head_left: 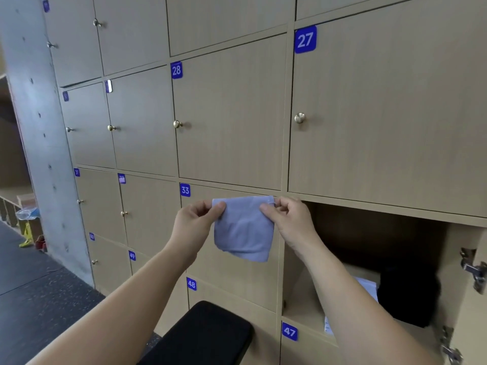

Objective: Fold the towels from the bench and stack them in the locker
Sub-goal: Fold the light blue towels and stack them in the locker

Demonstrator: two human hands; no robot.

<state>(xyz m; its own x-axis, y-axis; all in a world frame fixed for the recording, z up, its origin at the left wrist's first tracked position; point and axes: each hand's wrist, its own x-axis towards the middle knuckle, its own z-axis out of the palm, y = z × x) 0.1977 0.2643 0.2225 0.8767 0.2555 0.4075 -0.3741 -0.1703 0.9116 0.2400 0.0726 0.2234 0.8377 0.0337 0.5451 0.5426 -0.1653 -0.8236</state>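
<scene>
A person is standing at a wall of numbered wooden lockers, holding a small pale blue towel point(243, 227) up in front of the closed door numbered 33 point(185, 190). The left hand point(196, 219) is pinching the towel's upper left corner between thumb and fingers, and the right hand point(288, 217) is pinching the upper right corner. The towel is hanging folded below them. To the right, an open locker point(369, 233) is holding a dark bundle point(408, 293) and something white. A black padded bench point(203, 335) is sitting near the bottom.
</scene>
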